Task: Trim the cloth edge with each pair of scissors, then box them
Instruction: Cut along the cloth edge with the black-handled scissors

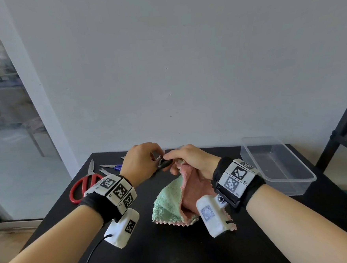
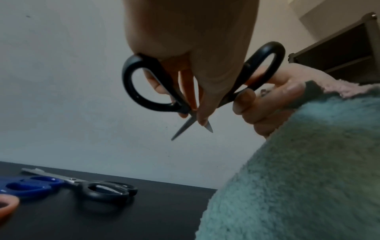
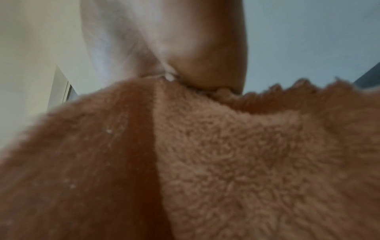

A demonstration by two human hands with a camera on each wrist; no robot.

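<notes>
My left hand (image 1: 141, 160) grips a pair of black-handled scissors (image 1: 166, 163) near the pivot, above the back of the black table. In the left wrist view the black-handled scissors (image 2: 127, 81) point down and their blades stand slightly apart. My right hand (image 1: 191, 159) holds up the edge of a pink and green fluffy cloth (image 1: 167, 201). Its fingers (image 2: 267, 104) also touch the scissors' other handle loop. The cloth (image 2: 298, 178) hangs down to the table, and its pink side (image 3: 226, 154) fills the right wrist view. The cut line itself is hidden.
A clear plastic box (image 1: 291, 187) stands at the table's back right. Red-handled scissors (image 1: 74, 187), blue-handled scissors (image 1: 117, 167) and another black-handled pair (image 2: 82, 186) lie at the back left. A dark shelf frame (image 1: 344, 123) rises to the right.
</notes>
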